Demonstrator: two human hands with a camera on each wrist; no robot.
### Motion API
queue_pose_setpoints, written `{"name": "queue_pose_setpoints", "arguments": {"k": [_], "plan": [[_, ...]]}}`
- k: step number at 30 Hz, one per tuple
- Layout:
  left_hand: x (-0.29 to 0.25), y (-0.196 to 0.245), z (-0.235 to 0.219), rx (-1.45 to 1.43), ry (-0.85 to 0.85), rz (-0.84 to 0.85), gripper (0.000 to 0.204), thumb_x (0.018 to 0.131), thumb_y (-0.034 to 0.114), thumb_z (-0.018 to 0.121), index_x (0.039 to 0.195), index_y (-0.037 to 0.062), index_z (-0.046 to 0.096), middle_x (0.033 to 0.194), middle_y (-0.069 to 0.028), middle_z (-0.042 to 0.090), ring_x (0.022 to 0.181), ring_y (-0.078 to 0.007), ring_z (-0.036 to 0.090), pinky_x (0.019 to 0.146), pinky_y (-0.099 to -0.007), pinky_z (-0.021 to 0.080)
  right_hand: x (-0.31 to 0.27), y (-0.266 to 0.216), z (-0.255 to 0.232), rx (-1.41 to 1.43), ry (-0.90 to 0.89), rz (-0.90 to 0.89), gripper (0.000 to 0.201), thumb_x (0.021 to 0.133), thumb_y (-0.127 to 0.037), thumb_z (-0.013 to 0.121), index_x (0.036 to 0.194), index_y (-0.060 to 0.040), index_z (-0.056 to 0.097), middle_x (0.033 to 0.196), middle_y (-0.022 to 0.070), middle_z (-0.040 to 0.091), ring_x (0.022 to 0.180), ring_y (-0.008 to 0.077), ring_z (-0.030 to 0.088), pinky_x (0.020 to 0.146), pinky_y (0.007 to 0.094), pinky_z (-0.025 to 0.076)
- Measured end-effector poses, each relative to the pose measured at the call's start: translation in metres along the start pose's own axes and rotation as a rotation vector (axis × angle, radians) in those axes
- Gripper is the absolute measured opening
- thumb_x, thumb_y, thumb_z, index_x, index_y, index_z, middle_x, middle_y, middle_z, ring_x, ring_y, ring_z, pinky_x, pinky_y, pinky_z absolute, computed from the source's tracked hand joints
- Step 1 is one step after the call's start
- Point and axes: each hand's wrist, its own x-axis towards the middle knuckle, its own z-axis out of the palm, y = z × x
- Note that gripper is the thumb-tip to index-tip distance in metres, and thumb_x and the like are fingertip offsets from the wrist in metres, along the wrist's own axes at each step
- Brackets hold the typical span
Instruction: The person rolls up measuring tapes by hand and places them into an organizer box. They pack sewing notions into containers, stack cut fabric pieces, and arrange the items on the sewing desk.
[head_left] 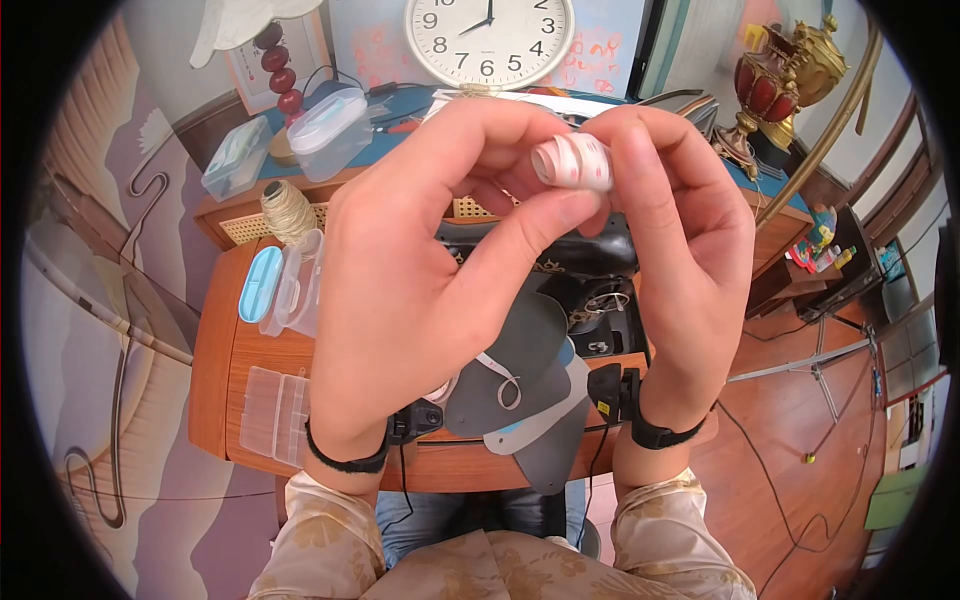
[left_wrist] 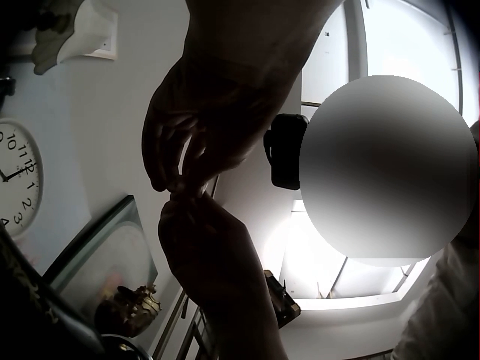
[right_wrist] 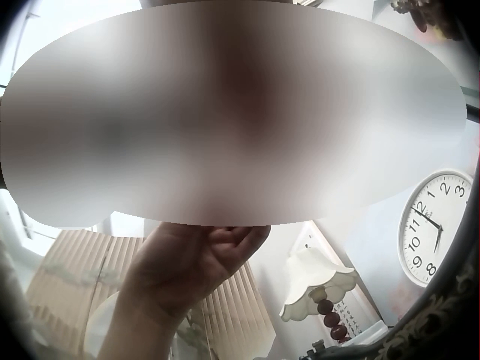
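Note:
Both hands are raised together in front of the face, above the sewing table. Between their fingertips is a small rolled-up tape measure (head_left: 572, 162), white with pinkish marks. My left hand (head_left: 395, 265) pinches it from the left, thumb beneath the roll. Thumb and fingers of my right hand (head_left: 690, 220) grip its right side. In the left wrist view the hands are dark silhouettes meeting at the fingertips. Below them, a black sewing machine (head_left: 612, 250) is partly covered by the hands. A curled white strip (head_left: 510, 392) lies over dark grey flat pieces (head_left: 520, 335) on the table.
Left on the wooden table (head_left: 225, 350) are a blue case (head_left: 262, 285), a clear plastic box (head_left: 265, 400) and a twine spool (head_left: 290, 210). Lidded boxes (head_left: 335, 135) and a clock (head_left: 488, 40) stand behind. Cables (head_left: 760, 480) run over the floor at right.

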Motion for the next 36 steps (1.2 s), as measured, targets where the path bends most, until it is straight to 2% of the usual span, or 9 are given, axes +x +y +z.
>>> {"name": "queue_pose_setpoints", "arguments": {"k": [2, 6, 8, 11, 13, 16, 23, 29, 36], "plan": [[-0.001, 0.000, -0.001, 0.022, 0.005, -0.001, 0.022, 0.092, 0.003, 0.071, 0.113, -0.0040, 0.064, 0.102, -0.0067, 0.070, 0.093, -0.0127, 0.066, 0.085, -0.0258, 0.051, 0.001, 0.000, -0.002, -0.164, -0.034, -0.071, 0.027, 0.102, -0.011, 0.059, 0.123, 0.0057, 0.062, 0.112, 0.0079, 0.068, 0.101, 0.0112, 0.064, 0.086, 0.0258, 0.051], [-0.001, 0.006, -0.001, -0.090, 0.024, -0.160, 0.016, 0.099, 0.011, 0.067, 0.106, -0.0038, 0.066, 0.098, -0.0029, 0.069, 0.091, -0.0086, 0.063, 0.083, -0.0235, 0.050, 0.003, 0.001, -0.006, -0.197, -0.123, -0.191, 0.033, 0.098, -0.005, 0.062, 0.128, 0.0088, 0.059, 0.121, 0.0147, 0.066, 0.109, 0.0178, 0.065, 0.094, 0.0308, 0.052], [-0.002, 0.009, -0.003, -0.153, 0.021, -0.204, 0.017, 0.100, 0.013, 0.066, 0.104, -0.0035, 0.067, 0.097, -0.0019, 0.069, 0.091, -0.0073, 0.062, 0.082, -0.0226, 0.049, 0.003, -0.001, -0.011, -0.252, -0.249, -0.224, 0.039, 0.094, -0.001, 0.063, 0.131, 0.0112, 0.056, 0.126, 0.0192, 0.064, 0.112, 0.0215, 0.065, 0.098, 0.0329, 0.051], [-0.003, 0.011, -0.006, -0.155, -0.033, -0.300, 0.015, 0.099, 0.012, 0.067, 0.102, -0.0029, 0.067, 0.096, -0.0009, 0.069, 0.088, -0.0061, 0.061, 0.081, -0.0212, 0.048, 0.001, -0.001, -0.006, -0.200, -0.202, -0.192, 0.038, 0.094, 0.001, 0.063, 0.130, 0.0110, 0.057, 0.122, 0.0173, 0.066, 0.112, 0.0194, 0.064, 0.097, 0.0324, 0.051], [-0.002, 0.008, -0.002, -0.168, -0.019, -0.199, 0.014, 0.098, 0.011, 0.068, 0.101, -0.0025, 0.068, 0.095, -0.0017, 0.070, 0.087, -0.0062, 0.062, 0.081, -0.0210, 0.049, 0.000, -0.001, -0.004, -0.182, -0.176, -0.168, 0.037, 0.095, 0.001, 0.063, 0.130, 0.0106, 0.057, 0.121, 0.0166, 0.066, 0.112, 0.0190, 0.064, 0.097, 0.0321, 0.051], [-0.001, 0.007, -0.002, -0.065, -0.016, -0.150, 0.014, 0.097, 0.010, 0.068, 0.102, -0.0033, 0.068, 0.094, -0.0030, 0.071, 0.087, -0.0074, 0.064, 0.081, -0.0216, 0.049, 0.000, -0.002, -0.003, -0.122, -0.086, -0.100, 0.035, 0.096, -0.001, 0.063, 0.129, 0.0093, 0.058, 0.117, 0.0143, 0.068, 0.110, 0.0174, 0.064, 0.097, 0.0300, 0.050], [-0.004, 0.008, 0.000, -0.112, -0.008, -0.216, 0.015, 0.096, 0.008, 0.068, 0.104, -0.0055, 0.069, 0.094, -0.0044, 0.071, 0.088, -0.0096, 0.065, 0.082, -0.0226, 0.050, 0.002, -0.001, 0.000, -0.081, -0.016, -0.093, 0.031, 0.100, -0.010, 0.062, 0.126, 0.0064, 0.063, 0.107, 0.0077, 0.071, 0.091, 0.0093, 0.063, 0.085, 0.0234, 0.049], [-0.002, 0.004, -0.004, 0.082, -0.055, -0.080, 0.014, 0.094, 0.006, 0.069, 0.104, -0.0055, 0.069, 0.093, -0.0057, 0.071, 0.088, -0.0096, 0.065, 0.081, -0.0237, 0.050, 0.003, 0.003, 0.003, -0.092, 0.062, -0.098, 0.027, 0.102, -0.018, 0.062, 0.116, 0.0041, 0.068, 0.095, 0.0038, 0.071, 0.081, 0.0076, 0.060, 0.077, 0.0221, 0.048], [0.002, 0.006, -0.003, 0.048, 0.028, -0.008, 0.024, 0.089, -0.002, 0.071, 0.113, -0.0034, 0.068, 0.105, -0.0061, 0.070, 0.089, -0.0119, 0.065, 0.082, -0.0256, 0.051, 0.001, 0.003, 0.002, -0.131, 0.065, -0.098, 0.031, 0.105, -0.025, 0.059, 0.107, 0.0036, 0.070, 0.091, 0.0022, 0.070, 0.074, 0.0063, 0.056, 0.069, 0.0213, 0.044]]}}
